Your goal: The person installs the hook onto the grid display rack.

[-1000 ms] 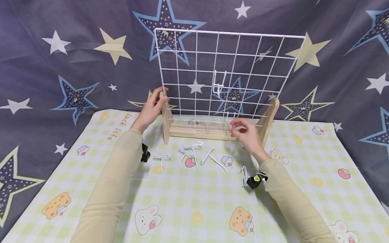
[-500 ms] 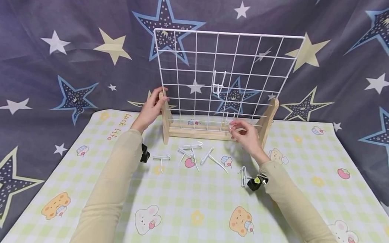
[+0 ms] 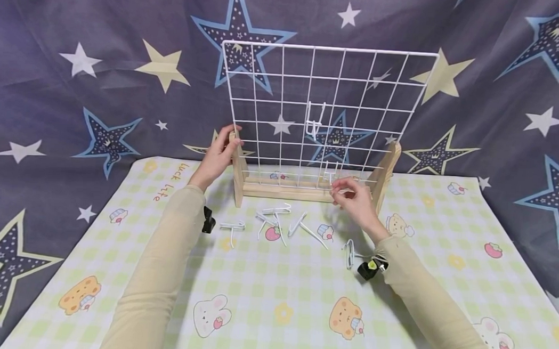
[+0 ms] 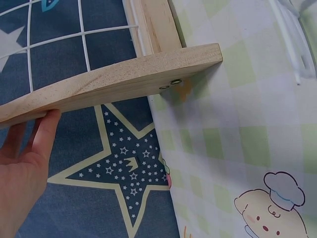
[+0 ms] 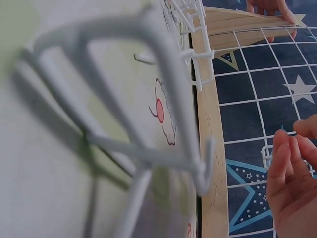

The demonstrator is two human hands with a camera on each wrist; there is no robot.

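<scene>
Brace the pale wooden stand post [image 3: 236,164] with your left hand [image 3: 217,154]; your right hand [image 3: 355,196] pinches a small white wire hook [image 3: 330,172] at the white wire grid panel [image 3: 322,107]'s bottom row; seat it squarely over a crosswire.

Going by the wire grid panel [image 3: 324,110]: it stands upright like a wall, so nothing bigger than a finger gets through its squares. One hook [image 3: 314,120] sticks out mid-panel. Right in front of its wooden base [image 3: 288,190], loose hooks [image 3: 276,221] litter the mat [image 3: 272,297]. Nearer the camera the mat is wide open.
</scene>
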